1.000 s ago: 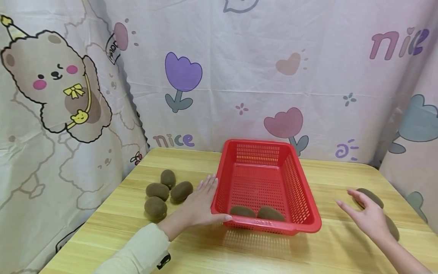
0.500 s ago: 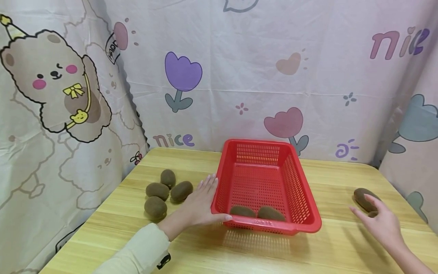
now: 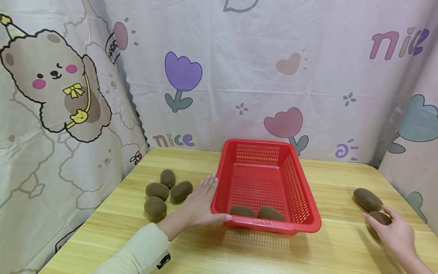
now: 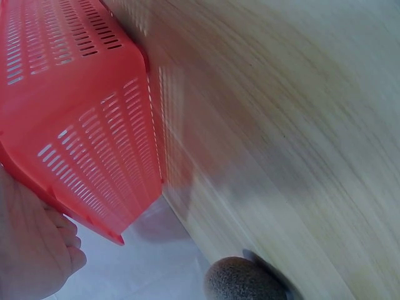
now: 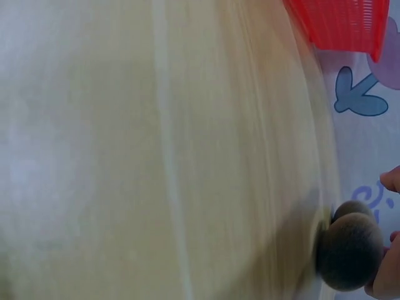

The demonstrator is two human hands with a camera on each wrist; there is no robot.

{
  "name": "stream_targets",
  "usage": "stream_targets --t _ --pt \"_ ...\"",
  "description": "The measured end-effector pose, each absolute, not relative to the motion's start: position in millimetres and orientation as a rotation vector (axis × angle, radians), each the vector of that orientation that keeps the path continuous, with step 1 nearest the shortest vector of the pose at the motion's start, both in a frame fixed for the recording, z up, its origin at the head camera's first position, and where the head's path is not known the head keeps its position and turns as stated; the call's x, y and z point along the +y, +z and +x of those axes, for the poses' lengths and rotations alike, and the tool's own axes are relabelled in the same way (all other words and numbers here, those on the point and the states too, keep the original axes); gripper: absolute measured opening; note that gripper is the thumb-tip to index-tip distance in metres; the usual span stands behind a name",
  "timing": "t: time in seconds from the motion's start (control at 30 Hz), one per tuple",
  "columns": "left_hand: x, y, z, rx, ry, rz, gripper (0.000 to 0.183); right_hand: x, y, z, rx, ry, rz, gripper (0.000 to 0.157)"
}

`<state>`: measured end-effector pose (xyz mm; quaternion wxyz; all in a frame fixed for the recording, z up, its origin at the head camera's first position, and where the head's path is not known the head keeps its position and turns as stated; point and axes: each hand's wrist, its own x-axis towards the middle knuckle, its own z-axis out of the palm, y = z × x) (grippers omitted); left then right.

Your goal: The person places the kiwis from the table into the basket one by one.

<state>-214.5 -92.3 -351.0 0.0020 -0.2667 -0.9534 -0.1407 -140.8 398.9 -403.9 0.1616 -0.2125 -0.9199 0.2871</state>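
My left hand [image 3: 200,205] rests at the near left corner of a red plastic basket [image 3: 309,224], thumb along the rim and fingers on the left side. Two brown kiwis, including this kiwi [image 3: 270,214], lie inside against the near wall. At the right, my right hand [image 3: 398,230] reaches around a kiwi [image 3: 379,218] on the table, thumb on its left and fingers on its right. In the right wrist view the thumb [image 5: 392,179] stands apart from this kiwi [image 5: 350,253], while a finger is right at it. Another kiwi [image 3: 367,199] lies just beyond.
Several kiwis, one of them the nearest kiwi [image 3: 155,208], are grouped on the wooden table [image 3: 328,251] left of the basket. A printed cloth [image 3: 239,76] hangs behind the table and along its sides.
My right hand has moved right and toward me, from over the two right-hand kiwis to around the nearer one. My left hand and the basket have stayed in place.
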Motion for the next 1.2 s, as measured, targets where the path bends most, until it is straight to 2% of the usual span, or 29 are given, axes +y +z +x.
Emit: stream_targets --t 0.53,0.73,1.2 --pt "-93.8 -351.0 -214.3 -2.984 -0.446 -0.845 0.112 410.9 -412.2 -142.1 -2.692 0.968 -0.992 0.078" --pt "-92.8 -350.5 -214.3 -2.985 -0.452 -0.848 0.112 411.2 -411.3 -141.0 -2.668 0.951 -0.997 0.073" --pt "-92.8 -350.7 -213.6 -2.975 -0.462 -0.852 0.111 397.9 -391.3 -147.1 -2.661 1.051 -0.958 0.08"
